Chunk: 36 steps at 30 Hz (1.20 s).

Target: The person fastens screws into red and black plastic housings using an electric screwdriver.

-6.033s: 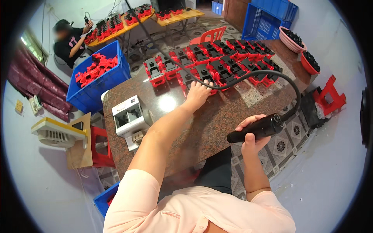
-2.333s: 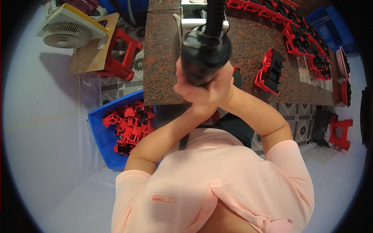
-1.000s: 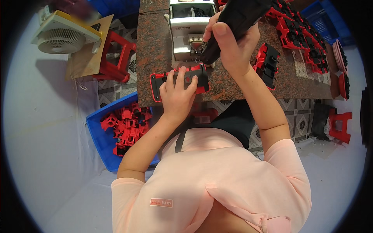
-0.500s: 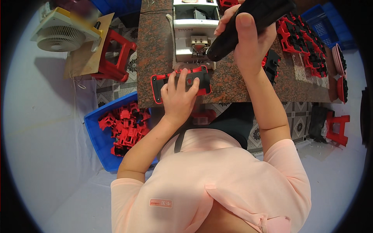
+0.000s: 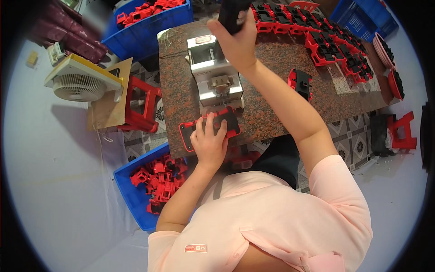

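Left hand (image 5: 210, 141): palm down, fingers and thumb spread across the top of one red-edged black part (image 5: 231, 120), not closed round it.
Right hand (image 5: 240, 44): raised, fingers wrapped round one black tool (image 5: 231, 17); the tool's far end runs out at the top of the view.
Part: flat on the table (image 5: 267, 106), just in front of the machine (image 5: 215, 77), its near left corner close to the front edge.
Front edge: slants from below the part up to the right, passing in front of the person.
Room: a bare stretch of stone runs right from the held part to one loose part (image 5: 300, 84); on the machine side the gap is narrow.
Parts in rows (image 5: 328, 47): toward the table's right end, overlapping, too crowded to count surely.
Bowls: two, one pink (image 5: 383, 53), one red (image 5: 396, 85), at the right end.
Bins: two blue, one behind the table (image 5: 156, 25), one at lower left (image 5: 129, 188), both holding red pieces.
Stools: two red, left (image 5: 142, 106) and right (image 5: 403, 131).
Fan (image 5: 78, 86): one, left.
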Each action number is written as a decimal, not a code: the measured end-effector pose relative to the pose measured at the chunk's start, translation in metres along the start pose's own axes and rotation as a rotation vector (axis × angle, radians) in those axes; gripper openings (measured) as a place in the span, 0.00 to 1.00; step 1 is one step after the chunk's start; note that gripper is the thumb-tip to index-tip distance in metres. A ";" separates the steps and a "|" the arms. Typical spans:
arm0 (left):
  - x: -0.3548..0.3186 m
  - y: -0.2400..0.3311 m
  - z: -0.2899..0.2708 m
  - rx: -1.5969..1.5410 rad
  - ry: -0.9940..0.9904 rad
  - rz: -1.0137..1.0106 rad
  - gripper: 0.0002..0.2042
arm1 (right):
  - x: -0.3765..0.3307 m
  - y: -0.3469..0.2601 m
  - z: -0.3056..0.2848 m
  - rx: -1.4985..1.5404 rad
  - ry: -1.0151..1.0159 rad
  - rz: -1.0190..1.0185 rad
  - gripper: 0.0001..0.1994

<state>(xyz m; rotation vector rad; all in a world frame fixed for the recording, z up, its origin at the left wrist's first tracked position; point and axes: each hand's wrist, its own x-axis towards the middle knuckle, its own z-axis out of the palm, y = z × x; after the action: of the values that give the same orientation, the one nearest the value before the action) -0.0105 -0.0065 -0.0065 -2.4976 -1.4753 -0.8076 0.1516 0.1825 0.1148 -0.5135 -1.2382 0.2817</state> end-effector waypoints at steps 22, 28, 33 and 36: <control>0.001 -0.003 -0.002 -0.056 -0.025 0.006 0.26 | -0.042 -0.033 -0.003 0.010 -0.141 0.437 0.19; 0.003 -0.005 -0.002 -0.053 -0.013 0.008 0.29 | -0.036 -0.084 -0.021 0.147 -0.182 0.299 0.19; 0.001 -0.006 -0.002 -0.057 -0.025 0.014 0.27 | -0.047 -0.084 -0.029 0.131 -0.234 0.255 0.26; 0.000 -0.005 -0.004 -0.050 -0.029 0.008 0.28 | -0.050 -0.083 -0.028 0.130 -0.224 0.253 0.26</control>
<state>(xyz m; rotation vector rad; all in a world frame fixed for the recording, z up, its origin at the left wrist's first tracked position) -0.0159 -0.0053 -0.0037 -2.5606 -1.4713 -0.8204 0.1566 0.0820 0.1094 -0.5368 -1.3619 0.6442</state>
